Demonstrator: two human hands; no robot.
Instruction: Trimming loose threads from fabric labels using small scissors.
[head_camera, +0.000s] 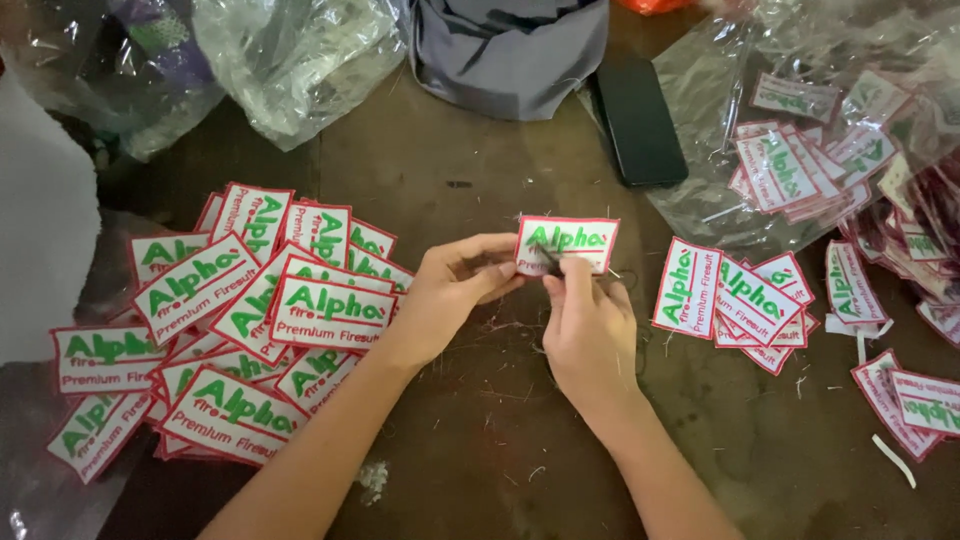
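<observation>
My left hand (448, 290) pinches the lower left corner of a white rectangular patch (568, 243) with a red border and green lettering, holding it up over the brown table (480, 170). At the patch's bottom edge my right hand (588, 330) grips a small dark tool (549, 256), its tip touching the patch. Loose thread bits lie on the table under both hands.
A big pile of the same patches (230, 320) spreads at the left. A smaller stack (740, 300) lies at the right, with more patches on clear plastic (800, 160). A black phone (640, 120), a grey cloth item (510, 50) and plastic bags (290, 60) sit at the back.
</observation>
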